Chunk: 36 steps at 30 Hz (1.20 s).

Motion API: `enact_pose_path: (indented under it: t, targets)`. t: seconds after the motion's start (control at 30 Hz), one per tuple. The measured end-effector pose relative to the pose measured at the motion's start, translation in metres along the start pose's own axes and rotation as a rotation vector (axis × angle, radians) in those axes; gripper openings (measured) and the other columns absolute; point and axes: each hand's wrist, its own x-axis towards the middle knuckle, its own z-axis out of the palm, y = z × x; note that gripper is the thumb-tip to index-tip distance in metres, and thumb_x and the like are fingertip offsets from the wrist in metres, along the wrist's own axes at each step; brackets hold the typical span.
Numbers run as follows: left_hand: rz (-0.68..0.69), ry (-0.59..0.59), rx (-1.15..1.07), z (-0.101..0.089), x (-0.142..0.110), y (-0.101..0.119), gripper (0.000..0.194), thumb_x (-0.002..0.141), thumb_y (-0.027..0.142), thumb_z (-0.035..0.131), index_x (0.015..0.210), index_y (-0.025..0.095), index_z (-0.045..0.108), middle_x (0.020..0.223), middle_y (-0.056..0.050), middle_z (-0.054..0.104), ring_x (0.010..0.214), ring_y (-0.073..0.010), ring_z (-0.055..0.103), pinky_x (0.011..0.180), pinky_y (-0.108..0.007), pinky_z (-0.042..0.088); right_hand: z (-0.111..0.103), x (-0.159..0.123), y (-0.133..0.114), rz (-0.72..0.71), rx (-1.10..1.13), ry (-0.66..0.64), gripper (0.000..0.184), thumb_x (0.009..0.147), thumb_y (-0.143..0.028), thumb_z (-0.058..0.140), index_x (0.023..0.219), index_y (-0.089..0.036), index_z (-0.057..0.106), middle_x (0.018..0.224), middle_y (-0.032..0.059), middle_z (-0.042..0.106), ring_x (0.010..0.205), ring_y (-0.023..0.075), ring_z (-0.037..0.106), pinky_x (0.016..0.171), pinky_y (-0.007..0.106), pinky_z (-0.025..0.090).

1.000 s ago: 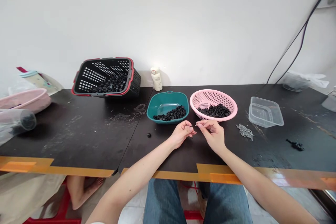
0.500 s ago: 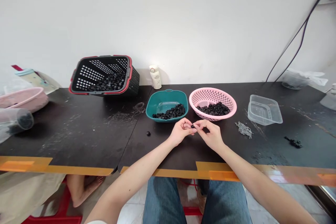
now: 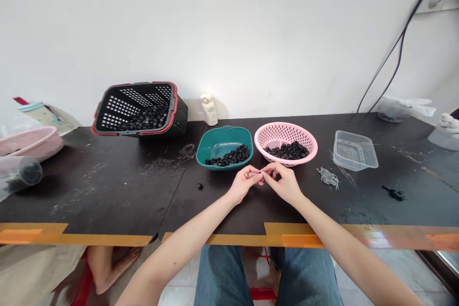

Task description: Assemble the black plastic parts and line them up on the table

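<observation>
Table (image 3: pixel 190 205): black, scuffed, seamed left of the hands; orange tape (image 3: pixel 236 240) along the near edge. White wall (image 3: pixel 229 33) behind. Left hand (image 3: pixel 246 183) and right hand (image 3: pixel 284 183): together, clamped at the fingertips on one small piece (image 3: pixel 261 173), almost wholly covered; its direction and long axis cannot be told. Beyond the left hand: teal basin (image 3: pixel 212 141), black pieces (image 3: pixel 233 155) inside. Beyond the right hand: pink basket (image 3: pixel 309 139), similar pieces (image 3: pixel 289 150). Right of the right hand: grey pins (image 3: pixel 328 178), heap slanting from far left to near right.
</observation>
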Motion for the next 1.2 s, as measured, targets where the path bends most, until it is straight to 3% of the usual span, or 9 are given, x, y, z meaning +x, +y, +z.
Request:
enact_pose_path:
  t: [0.17, 0.3, 0.4, 0.5, 0.63, 0.73, 0.83, 1.0, 1.2]
  targets:
    - [-0.036, -0.009, -0.04, -0.002, 0.002, -0.002, 0.032, 0.07, 0.03, 0.076, 0.09, 0.013, 0.058, 0.08, -0.004, 0.07, 0.07, -0.0102, 0.063, 0.074, -0.024, 0.045, -0.022, 0.008, 0.004, -0.026, -0.156, 0.052, 0.019, 0.084, -0.027, 0.056, 0.101, -0.021, 0.062, 0.091, 0.0055, 0.07, 0.068, 0.0163, 0.062, 0.056, 0.028, 0.046]
    - [-0.045, -0.024, -0.046, -0.003, 0.002, -0.002, 0.035, 0.07, 0.031, 0.076, 0.095, 0.013, 0.059, 0.088, -0.007, 0.071, 0.069, -0.0089, 0.061, 0.075, -0.025, 0.045, -0.058, 0.025, 0.023, 0.065, -0.387, 0.233, 0.02, 0.085, -0.033, 0.053, 0.095, -0.021, 0.066, 0.094, 0.0072, 0.07, 0.086, 0.0222, 0.063, 0.073, 0.035, 0.05]
    - [-0.046, -0.03, -0.022, -0.002, 0.002, 0.0, 0.033, 0.069, 0.034, 0.076, 0.088, 0.012, 0.061, 0.085, -0.007, 0.07, 0.068, -0.0092, 0.06, 0.073, -0.024, 0.044, -0.08, 0.035, 0.039, 0.082, -0.554, 0.069, 0.02, 0.082, -0.035, 0.056, 0.091, -0.022, 0.07, 0.096, 0.0059, 0.071, 0.096, 0.026, 0.062, 0.087, 0.042, 0.046]
    - [-0.04, -0.031, 0.001, -0.001, 0.001, 0.001, 0.032, 0.072, 0.039, 0.073, 0.085, 0.012, 0.062, 0.082, -0.007, 0.07, 0.068, -0.0096, 0.06, 0.072, -0.024, 0.044, -0.088, 0.04, 0.05, 0.127, -0.598, -0.124, 0.024, 0.084, -0.034, 0.052, 0.091, -0.022, 0.072, 0.094, 0.0055, 0.073, 0.093, 0.0256, 0.063, 0.086, 0.041, 0.046]
    - [-0.029, -0.039, 0.017, 0.001, 0.001, 0.001, 0.034, 0.074, 0.043, 0.07, 0.084, 0.011, 0.062, 0.082, -0.007, 0.069, 0.068, -0.01, 0.06, 0.07, -0.023, 0.045, -0.088, 0.042, 0.047, 0.115, -0.538, -0.173, 0.023, 0.084, -0.034, 0.054, 0.088, -0.023, 0.074, 0.09, 0.0052, 0.074, 0.087, 0.0251, 0.065, 0.083, 0.041, 0.047]
    - [0.067, 0.014, 0.122, 0.002, -0.004, 0.003, 0.034, 0.077, 0.045, 0.066, 0.084, 0.012, 0.062, 0.076, -0.006, 0.068, 0.066, -0.0112, 0.059, 0.067, -0.024, 0.046, -0.081, 0.042, 0.031, 0.158, -0.355, 0.016, 0.021, 0.082, -0.037, 0.059, 0.09, -0.024, 0.073, 0.091, 0.0054, 0.073, 0.088, 0.0252, 0.065, 0.084, 0.043, 0.047]
    - [0.329, 0.164, 0.38, 0.004, -0.014, 0.01, 0.027, 0.081, 0.041, 0.062, 0.089, 0.015, 0.065, 0.077, -0.005, 0.067, 0.068, -0.0132, 0.06, 0.067, -0.026, 0.048, -0.059, 0.038, 0.007, 0.334, 0.12, 0.16, 0.026, 0.08, -0.043, 0.061, 0.092, -0.022, 0.071, 0.091, 0.0059, 0.073, 0.086, 0.0224, 0.067, 0.077, 0.038, 0.052]
    - [0.714, 0.338, 0.661, 0.004, -0.029, 0.023, 0.018, 0.083, 0.029, 0.061, 0.098, 0.02, 0.065, 0.09, -0.005, 0.065, 0.076, -0.014, 0.06, 0.073, -0.027, 0.05, -0.002, 0.028, -0.017, 0.583, 0.686, 0.067, 0.031, 0.073, -0.044, 0.069, 0.089, -0.017, 0.07, 0.074, 0.0055, 0.071, 0.07, 0.0166, 0.068, 0.052, 0.022, 0.05]
    - [0.753, 0.397, 0.76, 0.004, -0.026, 0.02, 0.016, 0.083, 0.026, 0.062, 0.098, 0.021, 0.063, 0.089, -0.004, 0.064, 0.073, -0.0134, 0.06, 0.07, -0.026, 0.05, 0.034, 0.011, -0.003, 0.797, 0.939, 0.033, 0.023, 0.071, -0.035, 0.074, 0.086, -0.018, 0.068, 0.072, 0.0016, 0.07, 0.062, 0.0105, 0.066, 0.051, 0.017, 0.051]
